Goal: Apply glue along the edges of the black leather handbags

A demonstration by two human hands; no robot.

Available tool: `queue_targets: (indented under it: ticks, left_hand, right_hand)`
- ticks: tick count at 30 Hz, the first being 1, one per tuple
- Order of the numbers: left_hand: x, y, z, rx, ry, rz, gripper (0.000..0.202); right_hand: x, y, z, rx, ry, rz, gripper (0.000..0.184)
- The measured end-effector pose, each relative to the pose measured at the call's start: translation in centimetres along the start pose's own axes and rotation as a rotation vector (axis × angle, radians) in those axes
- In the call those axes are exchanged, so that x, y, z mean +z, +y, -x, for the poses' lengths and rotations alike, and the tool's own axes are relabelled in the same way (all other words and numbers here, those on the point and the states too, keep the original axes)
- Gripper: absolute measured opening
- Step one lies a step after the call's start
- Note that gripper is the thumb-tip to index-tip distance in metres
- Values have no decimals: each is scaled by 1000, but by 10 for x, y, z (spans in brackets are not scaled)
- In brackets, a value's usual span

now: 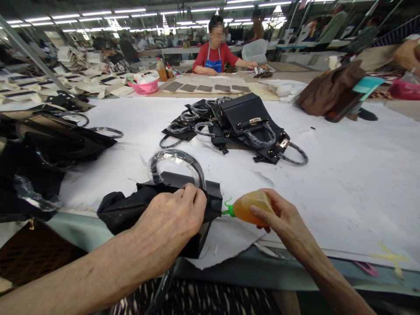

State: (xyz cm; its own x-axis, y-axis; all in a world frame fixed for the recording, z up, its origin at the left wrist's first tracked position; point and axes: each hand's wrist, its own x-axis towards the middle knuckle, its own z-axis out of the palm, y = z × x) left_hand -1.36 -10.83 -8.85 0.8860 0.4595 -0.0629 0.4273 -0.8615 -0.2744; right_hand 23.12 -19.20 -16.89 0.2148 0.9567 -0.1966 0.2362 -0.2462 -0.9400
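Observation:
My left hand point(170, 218) is closed on the top edge of a black handbag point(183, 188) at the table's near edge. Its plastic-wrapped round handle point(177, 164) stands up behind my fingers, and dark lining cloth point(120, 208) hangs out to the left. My right hand point(278, 216) grips a small amber squeeze bottle point(251, 205). The bottle's green nozzle point(227, 211) points left and touches the bag's right end.
A heap of finished black handbags point(243, 124) lies mid-table on white paper point(344, 166). More black bags point(42, 144) are piled at the left and a brown bag point(331, 92) at the right. Across the table sits a person in red with a blue apron point(215, 57); another person sits at the far left.

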Motion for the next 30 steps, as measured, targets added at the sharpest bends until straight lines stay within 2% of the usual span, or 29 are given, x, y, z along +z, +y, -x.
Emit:
queue_targets:
  ticks: [10,20,30]
  left_hand:
    - [1,0,-2,-9,11,-28,36]
    - [2,0,-2,-8,-42,8,39]
    - [2,0,-1,-6,-13,-3,31]
  right_hand:
    - [-1,-10,5,49,-56,-57,38]
    - [-1,-14,17,40,-104,-182,36]
    - [-2,-19,25,74,-133,-195,35]
